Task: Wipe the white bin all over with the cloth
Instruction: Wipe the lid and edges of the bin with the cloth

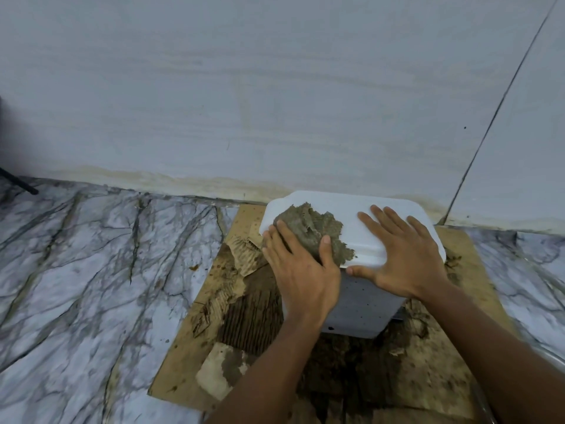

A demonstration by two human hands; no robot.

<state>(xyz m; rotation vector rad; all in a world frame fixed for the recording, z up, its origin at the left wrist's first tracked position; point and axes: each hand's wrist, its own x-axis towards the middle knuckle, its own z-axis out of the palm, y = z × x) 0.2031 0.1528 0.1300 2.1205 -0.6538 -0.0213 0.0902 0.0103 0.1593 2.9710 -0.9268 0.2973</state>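
Torn cardboard (195, 304) under unlabelled, perhaps speckled bin (360, 304)

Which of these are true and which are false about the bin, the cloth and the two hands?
1. The left hand presses the cloth on the bin's lid. True.
2. The right hand holds a second cloth. False: it lies flat and bare on the lid.
3. The white bin stands on torn cardboard. True.
4. The cloth is bright red. False: it is grey-brown.
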